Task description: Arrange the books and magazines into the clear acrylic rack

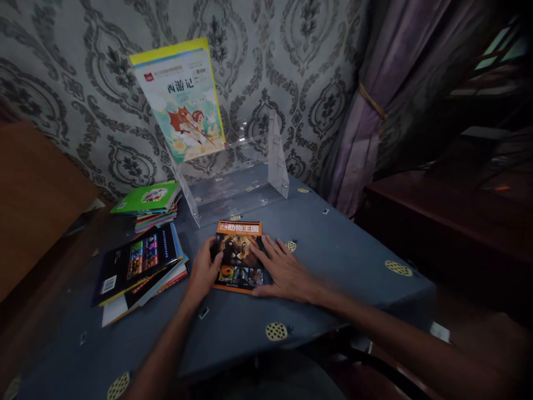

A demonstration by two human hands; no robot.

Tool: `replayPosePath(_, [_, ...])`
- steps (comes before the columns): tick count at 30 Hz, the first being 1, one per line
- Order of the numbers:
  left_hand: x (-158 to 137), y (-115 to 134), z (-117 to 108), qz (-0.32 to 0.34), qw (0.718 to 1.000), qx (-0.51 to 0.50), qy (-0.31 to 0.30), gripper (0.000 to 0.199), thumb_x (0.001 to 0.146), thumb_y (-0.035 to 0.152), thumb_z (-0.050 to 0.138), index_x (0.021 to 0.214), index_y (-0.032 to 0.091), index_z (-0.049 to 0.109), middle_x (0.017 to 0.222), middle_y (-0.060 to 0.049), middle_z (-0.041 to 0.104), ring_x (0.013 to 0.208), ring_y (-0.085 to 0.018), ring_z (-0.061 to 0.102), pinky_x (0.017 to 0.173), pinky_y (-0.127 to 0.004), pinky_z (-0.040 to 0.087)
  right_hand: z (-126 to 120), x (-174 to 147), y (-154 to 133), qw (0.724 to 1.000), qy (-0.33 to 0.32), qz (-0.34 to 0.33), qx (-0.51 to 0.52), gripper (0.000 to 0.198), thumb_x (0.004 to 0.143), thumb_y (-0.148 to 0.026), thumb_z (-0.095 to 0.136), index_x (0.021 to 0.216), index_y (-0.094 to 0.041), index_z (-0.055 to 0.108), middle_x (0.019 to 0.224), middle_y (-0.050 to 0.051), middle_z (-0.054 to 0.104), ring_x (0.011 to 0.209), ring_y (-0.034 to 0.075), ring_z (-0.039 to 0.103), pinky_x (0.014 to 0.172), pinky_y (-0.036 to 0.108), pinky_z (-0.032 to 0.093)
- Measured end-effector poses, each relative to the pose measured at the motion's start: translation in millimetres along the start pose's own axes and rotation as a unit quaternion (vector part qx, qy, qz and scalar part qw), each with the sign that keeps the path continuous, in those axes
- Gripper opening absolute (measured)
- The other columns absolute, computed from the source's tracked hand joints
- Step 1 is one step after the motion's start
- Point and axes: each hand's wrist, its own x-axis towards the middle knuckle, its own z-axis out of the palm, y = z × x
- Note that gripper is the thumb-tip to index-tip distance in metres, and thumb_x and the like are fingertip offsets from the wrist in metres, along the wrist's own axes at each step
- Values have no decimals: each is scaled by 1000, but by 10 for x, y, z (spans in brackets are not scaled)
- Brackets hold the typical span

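Note:
A small orange-bordered book (238, 250) with a lion on its cover lies on the patterned blue tablecloth in front of me. My left hand (204, 270) rests along its left side, fingers at the edge and thumb stretched over the cover. On the other side my right hand (283, 272) lies with fingers spread, the index finger reaching onto the lion and the thumb near the bottom edge. Behind the book stands a clear acrylic rack (233, 191). One tall book (187, 111) with a yellow border leans upright at its left end.
Left of my hands lies a loose stack of books, a black one (141, 255) on top. Farther back is another pile under a green book (144, 198). A patterned wall and a tied purple curtain (353, 144) border the table (333, 239); dark red furniture (416, 216) stands right.

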Motion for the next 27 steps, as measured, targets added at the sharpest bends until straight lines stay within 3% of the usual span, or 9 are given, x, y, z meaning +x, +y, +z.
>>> replayPosePath(2, [57,-20,-15,-60,992,-113,23,45,80,40,67,119,19,60,118,-12,69,113,-28,64,100,-44,47,-4,2,39,1000,-11,-9,20,121,69,-91,50,160,-18,20,164,22,23,150,46,16,118,66,18])
replayPosePath(6, [105,-46,-3,-175,944,-264,93,47,66,40,78,106,18,68,101,-8,75,95,-25,69,89,-38,51,27,-8,128,998,-18,-26,53,125,63,-88,61,160,-21,20,165,21,17,150,47,14,118,68,15])
replayPosePath(9, [126,-8,18,-223,910,-346,56,43,57,40,84,91,16,74,86,-7,77,81,-24,70,82,-36,52,105,-17,224,995,-12,-35,88,125,62,-85,67,159,-22,21,165,21,15,150,47,13,118,67,16])
replayPosePath(15, [207,83,93,-182,873,-452,37,49,49,45,91,86,16,79,83,-7,79,78,-24,71,80,-32,51,200,83,417,982,2,-10,189,128,56,-80,75,158,-25,24,166,18,10,149,47,15,118,63,21])
replayPosePath(20, [228,110,145,-164,841,-512,57,54,44,48,95,86,17,80,85,-6,80,78,-23,73,79,-30,51,49,229,381,943,10,-36,331,120,63,-74,75,159,-22,24,163,16,29,149,40,27,120,55,24])
replayPosePath(24, [234,136,115,-176,827,-530,70,48,50,41,94,90,19,79,94,-6,80,90,-24,74,85,-31,52,-129,343,320,911,0,-44,410,103,73,-55,73,158,-18,29,161,15,34,146,35,35,119,49,28])
replayPosePath(27, [279,161,85,-186,813,-542,101,36,61,31,90,93,21,77,98,-6,80,99,-24,73,95,-34,51,-258,437,316,920,4,-54,387,92,76,-37,69,157,-22,30,157,11,43,140,33,45,116,48,35])
